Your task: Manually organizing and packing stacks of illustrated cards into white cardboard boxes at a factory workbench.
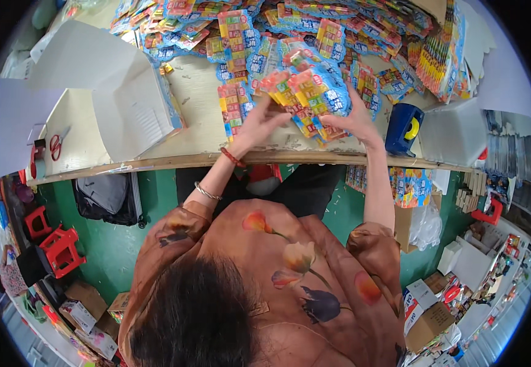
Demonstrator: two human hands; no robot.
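A fanned stack of colourful carded packs (318, 90), with blue wavy-edged backing and rows of small pink, yellow and green pieces, is held between my hands above the table. My right hand (356, 121) grips the stack's right side, thumb across the lower edge. At the lower left, my left hand (259, 122) has its thumb against the packs; its other fingers are partly hidden beneath them. Beside my left hand lies another such pack (233, 107) on the table. A large heap of similar packs (290, 21) spreads behind the stack.
A blue tape dispenser (403, 129) with yellow tape stands right of my hand, beside a translucent plastic bin (455, 131). More packs (440, 58) stand in a leaning row at the far right. A whitish box (132, 101) and red-handled scissors (56, 145) lie left. The table edge (179, 160) runs before me.
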